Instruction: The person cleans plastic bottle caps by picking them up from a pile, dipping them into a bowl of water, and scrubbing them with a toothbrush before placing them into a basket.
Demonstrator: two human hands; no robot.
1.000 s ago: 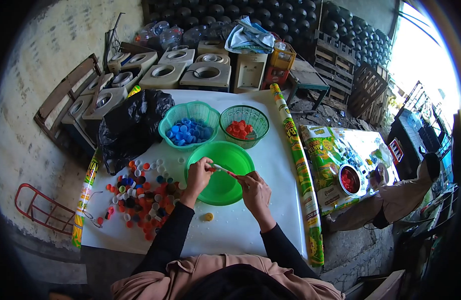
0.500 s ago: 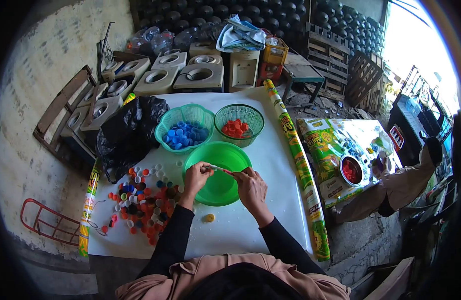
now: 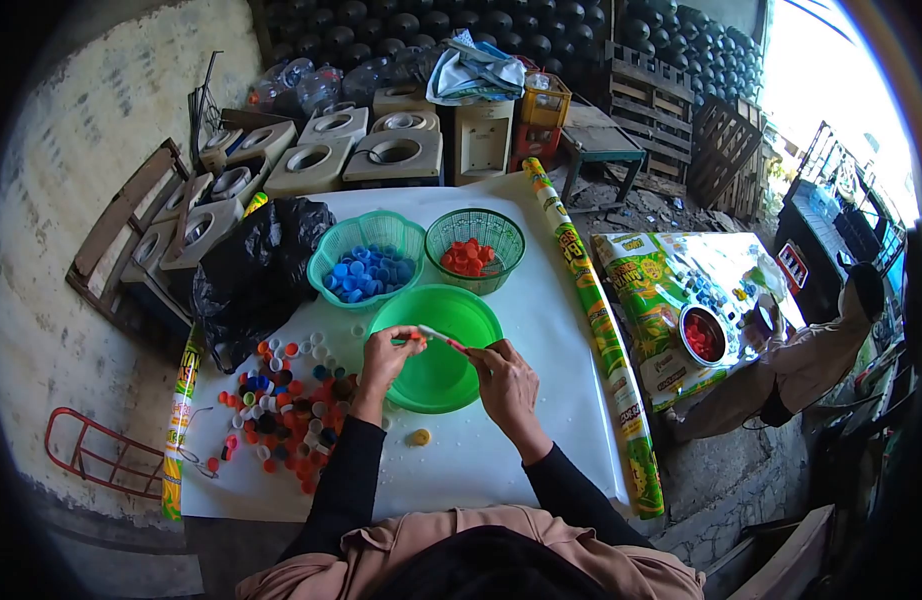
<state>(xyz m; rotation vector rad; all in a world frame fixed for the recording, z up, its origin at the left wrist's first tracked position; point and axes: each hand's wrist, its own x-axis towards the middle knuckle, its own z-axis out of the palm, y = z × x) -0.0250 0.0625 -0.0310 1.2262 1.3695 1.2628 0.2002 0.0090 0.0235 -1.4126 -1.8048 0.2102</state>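
Over the green basin (image 3: 436, 392), my left hand (image 3: 383, 362) is closed in a pinch on a small orange bottle cap (image 3: 417, 338). My right hand (image 3: 507, 386) grips the pink end of a toothbrush (image 3: 449, 342), whose white head points left and meets the cap. A heap of mixed bottle caps (image 3: 291, 425) lies on the white-covered table to the left of my left forearm. One yellowish cap (image 3: 419, 437) rests just in front of the basin.
Behind the basin stand a pale green basket (image 3: 317, 262) of blue caps and a darker green basket (image 3: 521, 262) of red caps. A black plastic bag (image 3: 251, 270) slumps at left. Rolled printed sheeting (image 3: 593, 320) edges the table's right side. Another person's sleeve (image 3: 816, 355) reaches toward a second table.
The orange cap now shows between my left fingers, and the toothbrush head is more visible and tilted against it. Both hands remain above the basin. The view has shifted slightly.
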